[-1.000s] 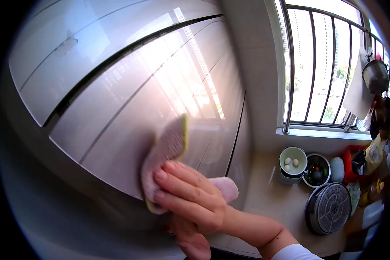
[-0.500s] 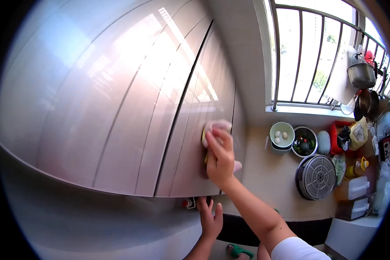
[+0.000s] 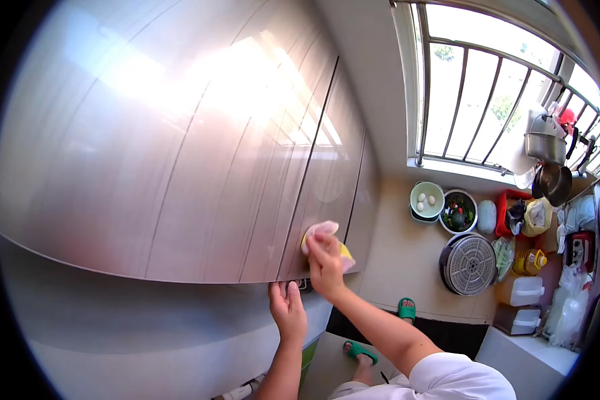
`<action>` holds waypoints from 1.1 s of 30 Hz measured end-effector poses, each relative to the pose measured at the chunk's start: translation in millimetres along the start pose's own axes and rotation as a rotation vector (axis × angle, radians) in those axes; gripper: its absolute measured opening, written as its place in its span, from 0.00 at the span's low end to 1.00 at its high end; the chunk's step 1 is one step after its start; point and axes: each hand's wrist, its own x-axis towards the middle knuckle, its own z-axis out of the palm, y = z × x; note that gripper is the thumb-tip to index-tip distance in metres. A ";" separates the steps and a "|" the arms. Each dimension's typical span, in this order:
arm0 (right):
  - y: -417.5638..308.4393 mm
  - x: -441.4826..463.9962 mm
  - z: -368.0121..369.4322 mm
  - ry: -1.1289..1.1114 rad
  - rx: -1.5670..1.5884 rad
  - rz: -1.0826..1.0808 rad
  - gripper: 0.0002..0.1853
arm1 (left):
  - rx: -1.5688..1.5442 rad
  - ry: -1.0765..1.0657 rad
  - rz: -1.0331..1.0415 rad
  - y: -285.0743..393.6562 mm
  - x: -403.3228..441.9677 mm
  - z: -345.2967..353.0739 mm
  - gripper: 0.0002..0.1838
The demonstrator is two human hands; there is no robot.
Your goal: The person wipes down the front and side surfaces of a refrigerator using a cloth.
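My right hand [image 3: 327, 270] is closed on a crumpled cloth [image 3: 322, 230], whitish pink with a yellow part. The cloth lies against the glossy cabinet door [image 3: 323, 193], near its lower right part. Lower and to the left, my left hand [image 3: 289, 317] is at the bottom edge of the neighbouring cabinet door [image 3: 213, 220], by the dark seam between the two. Its thumb shows at the edge, and its fingertips are partly hidden there. Bright window light reflects off the doors.
On the floor to the right stand a bowl with eggs [image 3: 427, 198], a basin of greens [image 3: 459, 212], round steamer trays [image 3: 470, 265] and an oil bottle [image 3: 530, 262]. Pots [image 3: 545, 147] hang by the barred window [image 3: 487, 100]. Green slippers [image 3: 361, 353] are on my feet.
My right hand and the cloth have moved down the door. My left hand has shifted left along the bottom edge, and its spread fingers have drawn together there. The view has tilted.
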 end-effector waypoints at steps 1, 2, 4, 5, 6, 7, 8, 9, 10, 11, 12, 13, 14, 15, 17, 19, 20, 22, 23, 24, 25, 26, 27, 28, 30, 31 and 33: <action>-17.6 -13.8 -1.0 -0.068 0.081 -0.010 0.17 | 0.004 0.016 0.000 8.4 1.0 0.8 0.22; -25.1 -10.2 0.6 -0.079 0.093 -0.007 0.17 | 0.180 -0.012 -0.025 17.9 3.8 -0.2 0.20; -32.2 5.7 5.1 -0.008 0.143 -0.104 0.17 | 0.420 -0.028 -0.102 36.8 5.5 -0.2 0.17; -26.2 27.5 7.5 0.036 0.083 -0.097 0.17 | 0.423 -0.016 -0.102 39.3 4.3 -1.9 0.17; -32.5 60.7 5.7 0.084 0.017 -0.033 0.17 | 0.442 -0.051 -0.137 36.7 5.5 -4.2 0.17; -26.3 89.6 8.5 0.113 0.026 0.018 0.16 | 0.460 -0.084 -0.171 32.6 6.7 -6.2 0.17; -24.6 115.2 10.6 0.132 0.073 0.095 0.15 | 0.447 -0.086 -0.088 27.8 4.3 -4.9 0.17; -22.7 133.6 12.2 0.150 0.117 0.130 0.14 | 0.324 -0.100 -0.078 14.2 2.5 -5.5 0.19; -20.8 142.7 13.3 0.170 0.162 0.163 0.13 | 0.329 -0.101 -0.159 26.0 -3.8 1.9 0.21; -22.0 141.3 11.4 0.160 0.170 0.159 0.13 | 0.332 -0.103 -0.239 37.6 -9.7 10.0 0.24; -21.6 136.2 8.7 0.134 0.227 0.205 0.12 | 0.330 -0.091 -0.237 28.2 -17.3 10.1 0.24; -22.2 131.5 3.8 0.108 0.283 0.246 0.11 | 0.295 -0.189 -0.294 7.6 -24.8 6.7 0.29; -25.1 119.1 -5.8 0.022 0.243 0.262 0.11 | 0.258 -0.288 -0.349 -2.7 -30.2 7.0 0.34; -29.4 103.8 -16.2 -0.044 0.312 0.287 0.12 | 0.255 -0.279 -0.343 2.6 -36.9 10.9 0.34; -52.4 70.5 -35.5 -0.146 0.383 0.333 0.13 | 0.606 -0.280 0.072 20.8 -54.4 18.5 0.39; -81.5 44.8 -58.4 -0.278 0.307 0.303 0.15 | 0.535 -0.235 0.138 41.9 -61.2 25.5 0.40; -98.6 36.5 -68.1 -0.332 0.321 0.284 0.15 | 0.456 -0.266 0.139 53.1 -63.5 26.8 0.40; -113.9 26.3 -76.8 -0.387 0.330 0.262 0.15 | 0.322 -0.256 0.090 67.3 -72.4 24.8 0.32; -116.1 23.4 -81.5 -0.427 0.331 0.242 0.16 | 0.318 -0.255 0.095 66.4 -76.3 19.6 0.32; -118.1 20.4 -84.7 -0.463 0.331 0.220 0.17 | 0.361 -0.249 0.083 63.2 -78.6 11.2 0.30; -117.5 17.3 -85.8 -0.456 0.326 0.218 0.17 | 0.405 -0.248 0.069 60.9 -81.0 2.7 0.28; -114.0 19.6 -86.6 -0.436 0.379 0.311 0.17 | 0.391 -0.213 0.059 59.8 -80.7 -1.6 0.24; -112.5 21.8 -87.4 -0.417 0.429 0.401 0.18 | 0.382 -0.220 0.065 60.5 -80.9 -9.2 0.24; -117.8 23.5 -90.0 -0.401 0.381 0.386 0.20 | 0.463 -0.255 0.161 70.5 -79.0 -17.1 0.24; -128.5 27.4 -97.7 -0.470 0.260 0.345 0.19 | 0.596 -0.236 0.360 79.5 -77.7 -28.1 0.23; -130.6 28.1 -101.8 -0.541 0.147 0.313 0.18 | 0.591 -0.245 0.364 84.0 -78.9 -32.5 0.23; -127.9 27.8 -109.5 -0.621 0.113 0.331 0.16 | 0.703 -0.175 0.437 96.6 -80.9 -40.8 0.23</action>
